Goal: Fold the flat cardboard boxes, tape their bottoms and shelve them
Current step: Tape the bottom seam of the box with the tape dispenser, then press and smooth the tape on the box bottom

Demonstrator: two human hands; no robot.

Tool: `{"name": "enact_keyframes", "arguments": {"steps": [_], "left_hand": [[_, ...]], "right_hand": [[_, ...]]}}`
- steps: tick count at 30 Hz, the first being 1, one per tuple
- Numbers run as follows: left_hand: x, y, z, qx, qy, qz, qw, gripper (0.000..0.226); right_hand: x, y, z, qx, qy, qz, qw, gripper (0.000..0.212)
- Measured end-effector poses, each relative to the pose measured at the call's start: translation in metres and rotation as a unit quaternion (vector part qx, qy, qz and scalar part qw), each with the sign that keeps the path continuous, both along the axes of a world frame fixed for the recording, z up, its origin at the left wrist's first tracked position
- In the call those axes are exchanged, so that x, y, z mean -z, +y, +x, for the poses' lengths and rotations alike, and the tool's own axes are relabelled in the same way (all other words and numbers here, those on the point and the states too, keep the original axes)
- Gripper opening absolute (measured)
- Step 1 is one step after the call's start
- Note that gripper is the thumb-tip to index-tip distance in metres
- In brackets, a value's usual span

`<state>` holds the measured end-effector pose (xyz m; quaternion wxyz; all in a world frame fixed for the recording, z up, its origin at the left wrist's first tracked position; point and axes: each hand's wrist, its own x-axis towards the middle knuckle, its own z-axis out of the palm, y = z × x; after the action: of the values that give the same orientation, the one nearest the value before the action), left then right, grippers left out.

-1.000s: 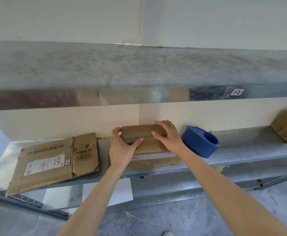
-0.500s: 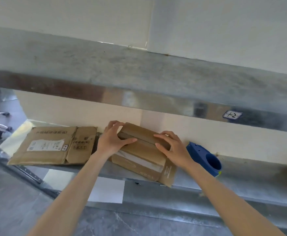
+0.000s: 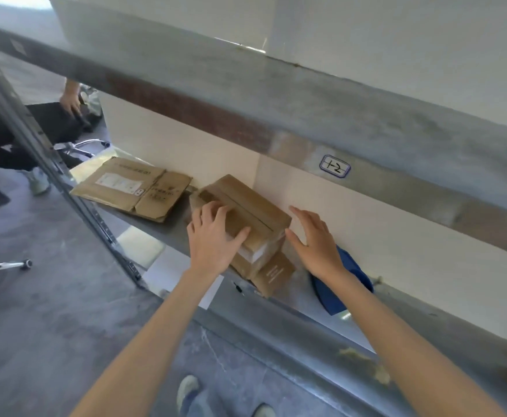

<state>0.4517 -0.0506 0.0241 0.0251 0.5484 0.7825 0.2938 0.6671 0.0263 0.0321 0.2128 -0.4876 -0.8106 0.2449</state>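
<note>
Cardboard box (image 3: 247,203) sits with flaps closed under your spread left hand (image 3: 213,234), right hand (image 3: 315,240) open alongside; taping its seam seems next.

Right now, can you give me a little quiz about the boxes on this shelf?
1. Fill in: the tape dispenser behind the right hand is coloured ____.
2. True or false: the flat cardboard lies left of the folded box.
3. Which hand lies on the box's top? A left hand, B right hand, C neither.
Key: 1 blue; 2 true; 3 A.
</note>
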Motion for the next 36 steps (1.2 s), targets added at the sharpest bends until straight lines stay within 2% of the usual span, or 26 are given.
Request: {"name": "enact_keyframes", "arguments": {"steps": [6,11,14,19,25,36], "left_hand": [[0.004,-0.010,0.014,0.016,-0.022,-0.041,0.999,0.087],[0.005,-0.011,0.016,0.021,-0.032,-0.052,0.998,0.072],[0.006,-0.011,0.017,0.018,-0.040,-0.057,0.997,0.071],[0.007,-0.012,0.015,0.023,-0.061,-0.056,0.996,0.073],[0.008,-0.011,0.007,0.043,-0.071,-0.050,0.995,0.068],[0.005,-0.015,0.000,0.062,-0.064,-0.052,0.995,0.076]], "right_hand": [[0.019,-0.018,0.070,0.066,-0.078,-0.024,0.995,0.052],[0.040,-0.036,0.093,0.092,-0.152,-0.095,0.979,0.065],[0.049,-0.039,0.096,0.089,-0.184,-0.141,0.969,0.076],[0.062,-0.040,0.097,0.062,-0.204,-0.144,0.966,0.087],[0.051,-0.024,0.101,0.052,-0.150,-0.199,0.967,0.093],[0.041,-0.001,0.102,0.072,-0.085,-0.270,0.956,0.105]]}}
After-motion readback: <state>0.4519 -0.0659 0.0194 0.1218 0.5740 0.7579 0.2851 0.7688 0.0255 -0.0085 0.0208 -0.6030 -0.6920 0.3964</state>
